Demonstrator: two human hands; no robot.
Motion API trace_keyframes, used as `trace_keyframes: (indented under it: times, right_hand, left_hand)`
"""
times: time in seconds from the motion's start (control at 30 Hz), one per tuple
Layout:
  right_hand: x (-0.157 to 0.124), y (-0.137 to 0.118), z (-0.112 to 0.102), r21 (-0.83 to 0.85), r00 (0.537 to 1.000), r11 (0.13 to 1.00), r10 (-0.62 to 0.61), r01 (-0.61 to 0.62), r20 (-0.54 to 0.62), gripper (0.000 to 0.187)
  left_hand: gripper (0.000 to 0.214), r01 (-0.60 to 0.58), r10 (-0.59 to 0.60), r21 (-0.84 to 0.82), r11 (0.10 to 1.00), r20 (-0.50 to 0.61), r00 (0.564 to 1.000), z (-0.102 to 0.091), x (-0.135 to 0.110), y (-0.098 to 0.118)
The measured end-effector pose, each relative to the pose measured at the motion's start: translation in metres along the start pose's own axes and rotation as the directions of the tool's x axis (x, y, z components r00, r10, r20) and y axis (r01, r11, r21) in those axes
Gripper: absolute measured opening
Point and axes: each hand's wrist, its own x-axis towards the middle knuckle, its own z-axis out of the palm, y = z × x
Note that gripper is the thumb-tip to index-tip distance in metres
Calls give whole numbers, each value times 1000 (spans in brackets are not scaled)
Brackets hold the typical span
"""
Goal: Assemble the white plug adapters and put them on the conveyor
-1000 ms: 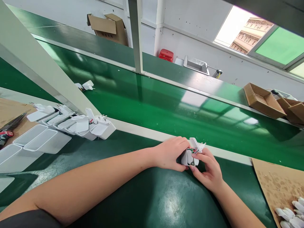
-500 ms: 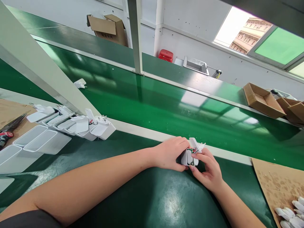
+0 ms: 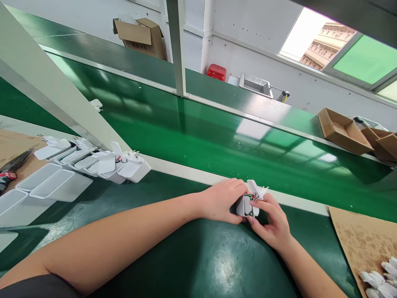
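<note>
Two hands are working on one white charger housing point(image 3: 247, 206), which is sitting just above the dark green bench top point(image 3: 198, 256), close to the pale rail at the near edge of the conveyor belt point(image 3: 217, 132).

- The left hand point(image 3: 221, 200) is gripping the housing from its left side, with fingers curled over the top edge.
- The right hand point(image 3: 273, 223) is grasping it from the right and below, with its fingertips point(image 3: 253, 203) pressing at the opening.
- The pronged cover point(image 3: 256, 189) is standing tilted up at the far end of the housing. Red and green wiring is showing in the gap beneath it.

Surroundings, seen from beside the bench:

- A row of open housings point(image 3: 102, 161) is lying at the left of the bench, with covers flipped up.
- Several empty white shells point(image 3: 46, 184) are lying just in front of that row.
- A red-handled tool point(image 3: 9, 169) is resting at the far left on brown card.
- One lone white part point(image 3: 96, 104) is lying on the belt, beside the slanted white post.
- A cardboard sheet point(image 3: 362, 244) is lying at the right, with a heap of small white pieces point(image 3: 381, 279) at its near corner.
- Shallow cardboard trays point(image 3: 341, 130) are sitting beyond the belt.
- A cardboard box point(image 3: 142, 37) and a red stool point(image 3: 217, 71) are standing near the back wall.
</note>
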Motion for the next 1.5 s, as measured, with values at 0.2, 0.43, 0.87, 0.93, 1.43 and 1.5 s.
trace_keyframes:
  times: [0.2, 0.43, 0.87, 0.93, 1.43, 1.5]
  right_hand:
    - [-1, 2, 0, 12, 1000, 1000, -8, 8, 16, 49]
    - [-2, 3, -1, 27, 1000, 1000, -6, 5, 30, 50]
    - [-1, 2, 0, 41, 999, 999, -4, 2, 34, 51]
    - [-1, 2, 0, 43, 999, 999, -2, 0, 35, 51]
    - [0, 2, -1, 46, 999, 999, -5, 3, 40, 51]
    - [-1, 2, -1, 46, 999, 999, 1, -3, 44, 51]
  left_hand:
    - [51, 8, -8, 7, 1000, -2, 1000, 0, 0, 1]
    - [51, 5, -5, 13, 1000, -4, 1000, 0, 0, 1]
    - [51, 17, -17, 31, 999, 5, 1000, -1, 0, 2]
    - [51, 19, -19, 28, 999, 6, 1000, -2, 0, 3]
    - [50, 13, -13, 15, 1000, 5, 1000, -1, 0, 2]
    - [51, 12, -12, 14, 1000, 1, 1000, 0, 0, 2]
